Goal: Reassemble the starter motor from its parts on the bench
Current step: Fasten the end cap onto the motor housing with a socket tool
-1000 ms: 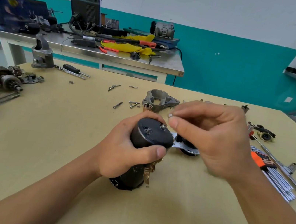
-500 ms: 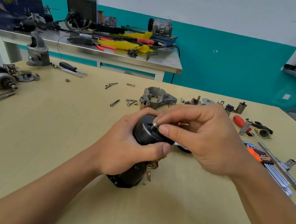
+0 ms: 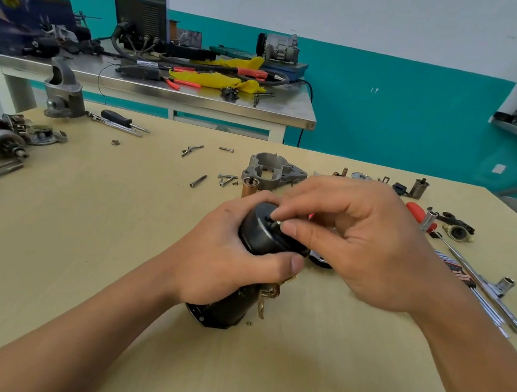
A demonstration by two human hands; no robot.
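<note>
Left hand (image 3: pixel 227 258) grips the motor housing (image 3: pixel 259 235) at frame centre, right hand (image 3: pixel 361 246) pinches a screw (image 3: pixel 276 223) into its cap; next, probably thread it straight.

Workshop: welder (image 3: pixel 140 7), tool-strewn benches (image 3: pixel 42 229).

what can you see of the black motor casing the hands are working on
The black motor casing is a dark cylinder, metal by its look, with a flat closed top. It stands tilted on the bench. The left hand grips its middle; the right hand pinches a small silver screw at its top face. Brass-coloured tabs stick out of its side.
</note>
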